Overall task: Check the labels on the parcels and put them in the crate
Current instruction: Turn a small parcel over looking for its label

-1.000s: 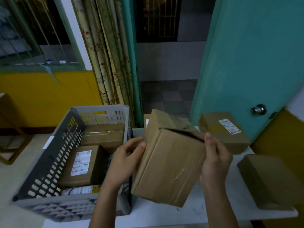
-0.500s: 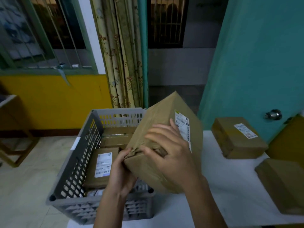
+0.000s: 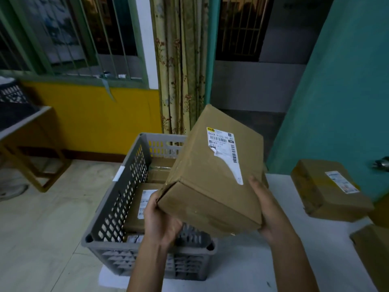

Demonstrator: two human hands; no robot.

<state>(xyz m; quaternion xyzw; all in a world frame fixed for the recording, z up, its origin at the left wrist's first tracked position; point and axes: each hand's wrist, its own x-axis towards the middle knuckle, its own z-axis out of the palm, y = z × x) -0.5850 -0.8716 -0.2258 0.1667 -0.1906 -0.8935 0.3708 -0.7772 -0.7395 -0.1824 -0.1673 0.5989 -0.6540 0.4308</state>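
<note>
Grey slotted plastic crate [image 3: 117, 199] sits at table [image 3: 273, 260] left edge, overhanging slightly, parcels inside. Cardboard box [image 3: 212, 178] held tilted above it, torn label [image 3: 226, 152] up. Left hand [image 3: 160, 220] grips near corner, right hand [image 3: 267, 209] cups right end. Risk: smooth tape, tilted box could slip; a hard drop could tip crate.

You hold a brown cardboard parcel [image 3: 212, 175] | its label [image 3: 224, 148] white with a yellow corner and black barcodes | left of your left hand [image 3: 161, 220] a grey perforated crate [image 3: 117, 199] | beyond your hands a cream floral curtain [image 3: 181, 66] and a yellow wall [image 3: 94, 114] | right of your right hand [image 3: 271, 209] a white table [image 3: 294, 260] and a teal door [image 3: 341, 81]
</note>
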